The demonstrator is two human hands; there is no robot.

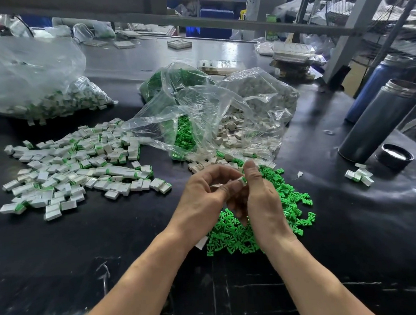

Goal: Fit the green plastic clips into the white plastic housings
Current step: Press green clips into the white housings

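No writing or brand can be read on any part, bag or flask. Both hands meet above the near edge of a loose heap of green plastic clips [261, 230] on the black table [111, 274]. The left hand [204, 197] has its fingers curled, and the right hand [259, 198] curls toward it with the thumb upright; together they pinch one small white plastic housing [241, 180] showing a sliver of green at its edge. To the left lies a wide scatter of white housings with green clips fitted [74, 164]. Beyond the hands, an open clear plastic bag [199, 118] spills green clips and bare white housings. Far right stand two dark metal flasks [381, 118], with a black round lid [394, 156] beside the nearer one.
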